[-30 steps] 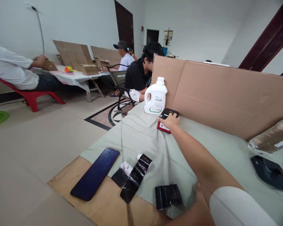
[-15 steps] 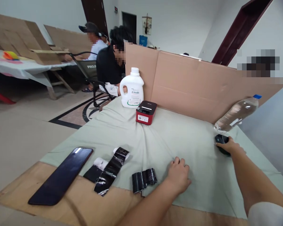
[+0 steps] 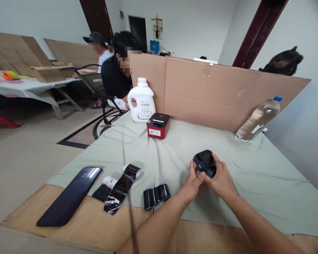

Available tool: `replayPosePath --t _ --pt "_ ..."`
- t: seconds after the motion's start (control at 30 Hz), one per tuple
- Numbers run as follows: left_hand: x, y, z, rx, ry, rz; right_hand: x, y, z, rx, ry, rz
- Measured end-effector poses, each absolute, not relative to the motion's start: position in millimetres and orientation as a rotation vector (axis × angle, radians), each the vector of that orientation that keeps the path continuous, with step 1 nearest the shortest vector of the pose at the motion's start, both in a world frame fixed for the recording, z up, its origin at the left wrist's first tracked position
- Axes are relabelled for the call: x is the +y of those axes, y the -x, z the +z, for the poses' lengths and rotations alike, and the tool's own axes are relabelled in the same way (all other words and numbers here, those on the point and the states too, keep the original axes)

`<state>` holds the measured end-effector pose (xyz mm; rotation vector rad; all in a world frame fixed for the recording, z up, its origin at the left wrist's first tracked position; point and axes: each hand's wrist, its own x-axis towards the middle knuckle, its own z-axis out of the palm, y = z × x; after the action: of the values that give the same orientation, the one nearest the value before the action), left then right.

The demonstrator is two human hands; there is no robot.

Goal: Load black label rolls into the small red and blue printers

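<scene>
Black device [image 3: 205, 163], small and rounded, sits between two bare hands just above the grey-green cloth [image 3: 254, 183] covering the table [image 3: 95, 225]. The right hand [image 3: 221, 180] wraps around it from behind and below, fingers closed on its body; the left hand [image 3: 192, 185] meets it from the side, thumb and fingertips pinching its near edge. To the left on the cloth lie two black rolls [image 3: 157, 195] side by side, then a curled black strip [image 3: 120, 188] with a white core, and a dark phone [image 3: 70, 201] resting on bare wood at the table's edge. Farther back stand a red printer [image 3: 158, 125] and, just behind it, a white jug [image 3: 141, 101], both close to a cardboard screen [image 3: 214, 93]. A water bottle [image 3: 257, 120] leans against that screen at the right. Beyond the cardboard, a person in black [image 3: 116, 76] sits in a folding chair.
</scene>
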<state>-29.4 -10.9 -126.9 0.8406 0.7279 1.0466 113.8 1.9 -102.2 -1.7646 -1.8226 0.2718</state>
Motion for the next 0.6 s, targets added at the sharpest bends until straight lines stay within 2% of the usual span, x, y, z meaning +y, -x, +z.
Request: replayPosePath --t 0.2,0.43,0.6 --pt "-10 45 -112 0.716 -0.641 1.152 -41 -85 -122 -1.814 1.512 0.406" --pt "-7 43 -114 0.641 -0.655 1.095 -30 -117 -127 -1.314 1.189 0.77" --pt "-9 37 -120 0.632 -0.81 1.048 -26 -113 -131 -1.315 1.169 1.014"
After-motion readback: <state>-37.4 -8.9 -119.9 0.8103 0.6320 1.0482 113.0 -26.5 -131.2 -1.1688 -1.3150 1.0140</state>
